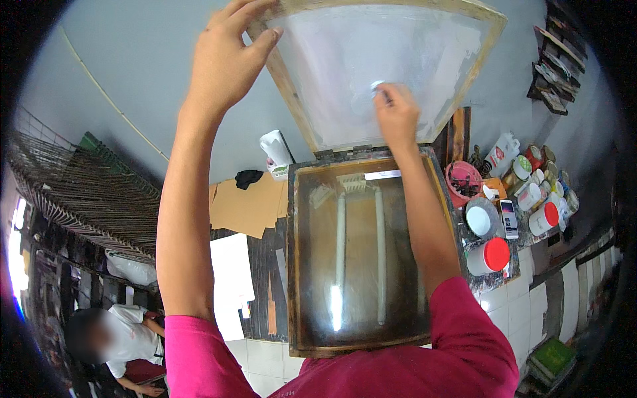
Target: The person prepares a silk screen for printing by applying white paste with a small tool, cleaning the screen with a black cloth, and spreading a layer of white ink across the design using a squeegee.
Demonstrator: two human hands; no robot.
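A wood-framed mesh screen [371,60] stands tilted up, hinged at the back of a glass-topped box [295,265]. My left hand [229,56] is closed on the frame's upper left corner, the thumb on its inner side. My right hand [398,116], a little blurred, pinches a small whitish thing [377,85] against the middle of the mesh. Its kind is mostly hidden by the fingers. Under the glass lie two long light tubes [380,259], with my right forearm passing over the box's right side.
White paper [231,278] and brown cardboard [255,205] lie left of the box. To the right are a grey bowl [479,219], a phone [508,220], red-lidded tubs [488,257] and a pink basket [462,180]. A person [136,335] sits at lower left, near a drying rack [86,192].
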